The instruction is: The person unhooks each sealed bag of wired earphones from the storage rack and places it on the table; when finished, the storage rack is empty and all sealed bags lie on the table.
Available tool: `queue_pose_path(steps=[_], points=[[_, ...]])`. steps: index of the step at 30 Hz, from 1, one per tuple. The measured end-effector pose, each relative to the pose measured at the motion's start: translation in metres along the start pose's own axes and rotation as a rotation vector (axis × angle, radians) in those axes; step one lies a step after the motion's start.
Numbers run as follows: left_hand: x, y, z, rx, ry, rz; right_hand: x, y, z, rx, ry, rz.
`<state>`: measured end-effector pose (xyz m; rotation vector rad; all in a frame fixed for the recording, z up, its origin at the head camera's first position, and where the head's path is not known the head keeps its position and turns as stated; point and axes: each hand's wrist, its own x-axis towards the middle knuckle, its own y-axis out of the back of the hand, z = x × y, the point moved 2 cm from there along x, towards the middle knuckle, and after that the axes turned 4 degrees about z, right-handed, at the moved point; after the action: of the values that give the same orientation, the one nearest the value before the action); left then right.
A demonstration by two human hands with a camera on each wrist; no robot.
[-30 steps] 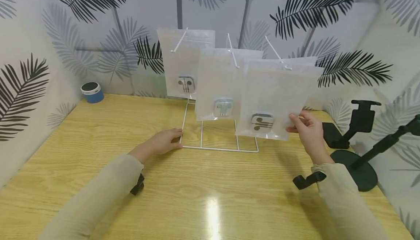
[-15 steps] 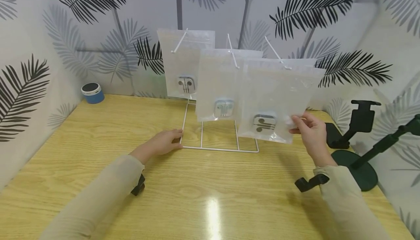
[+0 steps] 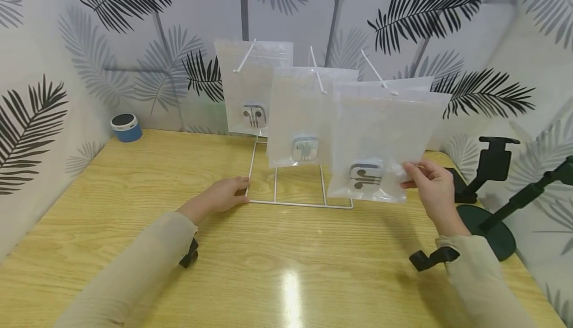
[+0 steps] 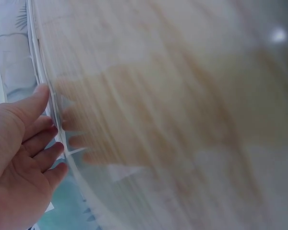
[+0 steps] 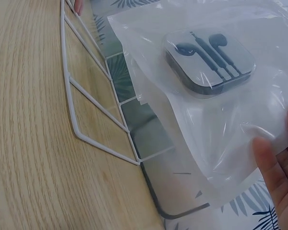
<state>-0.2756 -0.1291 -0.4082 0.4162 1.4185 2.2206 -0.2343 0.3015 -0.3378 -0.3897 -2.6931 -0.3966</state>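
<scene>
The nearest earphone bag [image 3: 380, 129], at two o'clock on the rack [image 3: 300, 203], is pinched by the right hand [image 3: 431, 188], apparently to limit swinging, while the left hand [image 3: 219, 193], relaxed, touches the rack at eight o'clock, presumably for steadiness.

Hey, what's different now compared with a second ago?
The right hand, pinching the right plastic bag near its lower corner, has moved right and down in the head view, bringing the bag's earphone case along. No new grips or releases. The left hand at the white wire rack, middle plastic bag and left plastic bag stayed put.
</scene>
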Motion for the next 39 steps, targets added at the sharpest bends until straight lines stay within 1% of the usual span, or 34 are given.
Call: queue_pose_path(steps=[6,18,27,31,32,33,36,39], points=[[0.0,0.0,0.001,0.003,0.006,-0.005,-0.004,0.004,-0.003,0.018,0.002,-0.004],[-0.001,-0.001,0.001,0.011,0.012,-0.002,-0.016,0.01,-0.014,-0.074,0.037,-0.048],[0.0,-0.001,0.002,0.007,0.024,-0.007,-0.032,0.028,-0.01,-0.14,0.019,-0.057],[0.0,-0.001,0.003,0.006,0.03,-0.008,-0.042,0.036,-0.009,-0.199,0.013,-0.066],[-0.001,-0.001,0.003,0.004,0.031,-0.008,-0.045,0.038,-0.008,-0.223,0.006,-0.064],[-0.001,-0.001,0.003,0.003,0.032,-0.008,-0.047,0.041,-0.007,-0.214,-0.006,-0.055],[-0.001,-0.001,0.003,-0.005,0.03,-0.005,-0.054,0.049,-0.007,-0.247,-0.02,-0.033],[-0.001,-0.001,0.003,-0.009,0.026,-0.005,-0.06,0.057,-0.008,-0.243,-0.017,-0.015]])
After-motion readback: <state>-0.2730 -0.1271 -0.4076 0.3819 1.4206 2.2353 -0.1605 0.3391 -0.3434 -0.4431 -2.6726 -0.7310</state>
